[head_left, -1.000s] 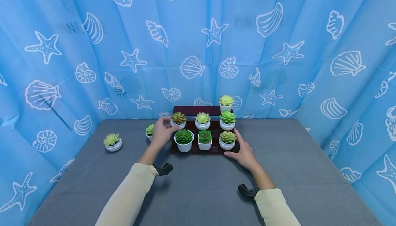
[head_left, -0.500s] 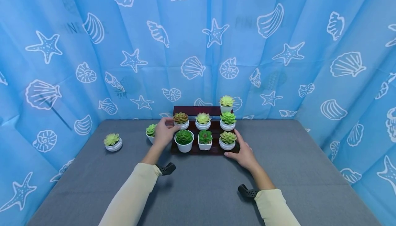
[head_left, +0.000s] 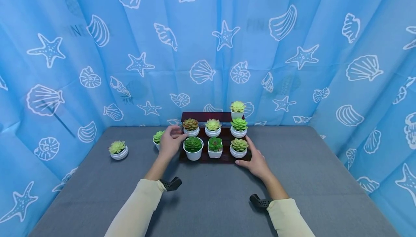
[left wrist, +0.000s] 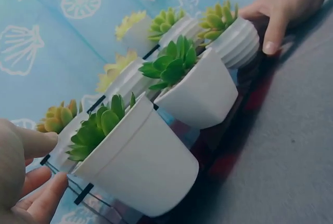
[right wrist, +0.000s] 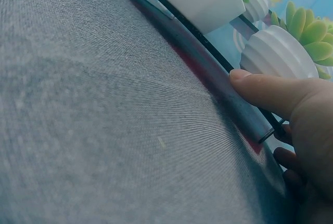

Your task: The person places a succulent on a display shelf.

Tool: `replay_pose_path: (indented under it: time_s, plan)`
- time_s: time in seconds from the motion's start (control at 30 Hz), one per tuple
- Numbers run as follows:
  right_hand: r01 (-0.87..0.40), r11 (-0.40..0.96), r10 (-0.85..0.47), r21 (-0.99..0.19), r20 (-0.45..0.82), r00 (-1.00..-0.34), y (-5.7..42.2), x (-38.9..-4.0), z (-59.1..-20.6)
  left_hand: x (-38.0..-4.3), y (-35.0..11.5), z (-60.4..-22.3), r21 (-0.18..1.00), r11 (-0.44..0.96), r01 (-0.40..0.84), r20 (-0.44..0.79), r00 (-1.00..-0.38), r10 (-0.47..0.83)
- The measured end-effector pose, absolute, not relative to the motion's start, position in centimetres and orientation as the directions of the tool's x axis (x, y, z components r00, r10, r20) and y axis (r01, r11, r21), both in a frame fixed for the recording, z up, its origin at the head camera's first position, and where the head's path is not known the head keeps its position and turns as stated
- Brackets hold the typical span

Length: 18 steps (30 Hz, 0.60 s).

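A dark red tiered plant shelf (head_left: 208,116) carries several small potted succulents. On its middle tier, at the left end, sits a reddish-brown succulent in a white pot (head_left: 191,131). My left hand (head_left: 170,141) is just left of that pot; in the left wrist view its thumb and fingers (left wrist: 46,195) are spread apart beside the pot, holding nothing. My right hand (head_left: 258,161) grips the shelf's lower right corner. In the right wrist view its thumb (right wrist: 260,86) lies on the front edge, with the other fingers round the end, partly hidden.
A green succulent (head_left: 158,138) stands on the grey table left of the shelf, partly behind my left hand. Farther left is a pale succulent in a white pot (head_left: 118,150). A dark green succulent (head_left: 193,148) sits on the front tier. A blue shell-print curtain (head_left: 208,49) hangs behind.
The reddish-brown succulent has shifted slightly right on the middle tier. My left hand has let go of it and drawn back a little left. The right hand stays in place.
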State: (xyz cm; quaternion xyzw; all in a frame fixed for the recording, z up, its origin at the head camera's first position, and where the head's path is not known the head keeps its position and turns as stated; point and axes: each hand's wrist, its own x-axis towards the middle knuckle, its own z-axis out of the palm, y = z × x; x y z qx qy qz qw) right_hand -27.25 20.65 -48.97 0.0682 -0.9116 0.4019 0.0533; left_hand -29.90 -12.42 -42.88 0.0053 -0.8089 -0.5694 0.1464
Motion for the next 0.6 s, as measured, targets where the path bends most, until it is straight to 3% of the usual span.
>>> replay_pose_path:
  time_s: [0.6]
  plan:
    - [-0.166,0.663,-0.079,-0.730,0.152,-0.985,20.5,-27.2,-48.9,-26.4,-18.0,-44.4,0.881,0.409,0.237,0.338,-0.921,-0.194]
